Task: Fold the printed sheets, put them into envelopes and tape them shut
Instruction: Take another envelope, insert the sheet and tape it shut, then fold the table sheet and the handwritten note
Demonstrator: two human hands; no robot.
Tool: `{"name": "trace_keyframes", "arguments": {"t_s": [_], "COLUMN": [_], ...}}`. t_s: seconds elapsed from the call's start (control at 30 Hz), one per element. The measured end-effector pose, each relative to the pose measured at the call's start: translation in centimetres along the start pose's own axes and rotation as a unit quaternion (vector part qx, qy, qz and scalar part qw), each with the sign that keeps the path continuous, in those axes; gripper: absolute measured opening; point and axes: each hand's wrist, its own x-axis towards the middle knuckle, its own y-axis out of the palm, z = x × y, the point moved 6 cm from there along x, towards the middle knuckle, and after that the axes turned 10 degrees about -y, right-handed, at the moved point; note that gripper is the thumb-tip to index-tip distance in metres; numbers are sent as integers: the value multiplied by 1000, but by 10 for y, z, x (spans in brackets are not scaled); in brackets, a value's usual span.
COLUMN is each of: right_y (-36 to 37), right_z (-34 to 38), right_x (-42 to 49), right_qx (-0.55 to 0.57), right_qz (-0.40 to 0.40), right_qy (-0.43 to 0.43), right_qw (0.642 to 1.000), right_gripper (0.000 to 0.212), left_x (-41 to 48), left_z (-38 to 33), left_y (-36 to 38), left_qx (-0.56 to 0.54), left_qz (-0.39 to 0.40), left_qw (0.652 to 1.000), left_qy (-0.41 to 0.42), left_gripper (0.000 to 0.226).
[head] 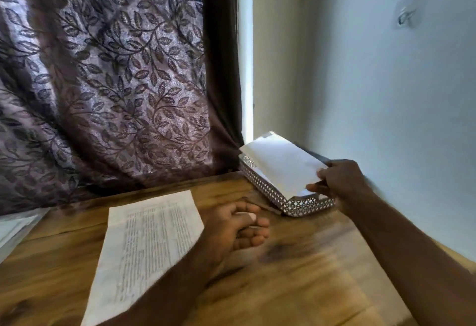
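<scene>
Fingers (316, 187) of right hand (343, 184) pinch envelope (280, 163) over tray (261, 185); left hand (231, 230) rests loosely curled on wooden table (309, 279).

One printed sheet (144, 248) lies flat on the wooden table (309, 274) – white, unfolded, covered in lines of small dark text too blurred to read. It sits at a slant, its top edge towards the curtain side, its lower right part hidden under the left hand (239, 227) and forearm. Well apart from it, at the table's far right corner, a long white envelope (280, 163) lies tilted over a silver lattice tray (260, 184) – the right hand (340, 181) pinches its near end between thumb and fingers. Whether it rests on the tray cannot be told.
</scene>
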Motion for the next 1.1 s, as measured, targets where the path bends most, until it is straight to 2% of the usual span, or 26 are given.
{"name": "trace_keyframes", "arguments": {"t_s": [0.13, 0.2, 0.37, 0.5, 0.57, 0.63, 0.7, 0.77, 0.83, 0.9, 1.1], "right_y": [-18, -14, 13, 30, 36, 41, 45, 49, 56, 60, 70], "right_z": [-6, -7, -18, -19, -18, -16, -18, -19, -24, -30, -45], "right_x": [37, 44, 58, 62, 62, 60, 60, 58, 61, 63, 68], "right_qx": [-119, -118, -139, -205, -269, -333, -401, -499, -564, -587, -606], "right_qz": [-39, -23, 38, 75, 108, 145, 163, 149, 149, 162, 217], "right_qy": [-17, 0, 26, 13, 7, 3, -7, -41, -77, -89, -52], "right_qw": [992, 993, 989, 976, 957, 932, 902, 853, 808, 788, 763], "right_gripper": [12, 12, 30, 25, 21, 8, 13, 6, 20, 28, 46], "left_x": [12, 16, 18, 19, 20, 22, 24, 25, 26, 25, 23], "left_z": [15, 21, 34, 37, 38, 39, 40, 41, 41, 41, 40], "left_y": [54, 68, 77, 78, 78, 78, 77, 77, 77, 78, 78], "left_qx": [-13, -31, -54, -56, -76, -96, -96, -91, -88, -82, -79], "left_qz": [50, 66, 119, 141, 144, 141, 135, 135, 139, 143, 150], "left_qw": [999, 997, 991, 988, 986, 985, 986, 986, 986, 986, 985], "left_qy": [-13, -16, -27, -28, -29, -30, -32, -33, -32, -32, -34], "left_gripper": [17, 20, 26, 27, 28, 29, 29, 29, 28, 28, 28]}}
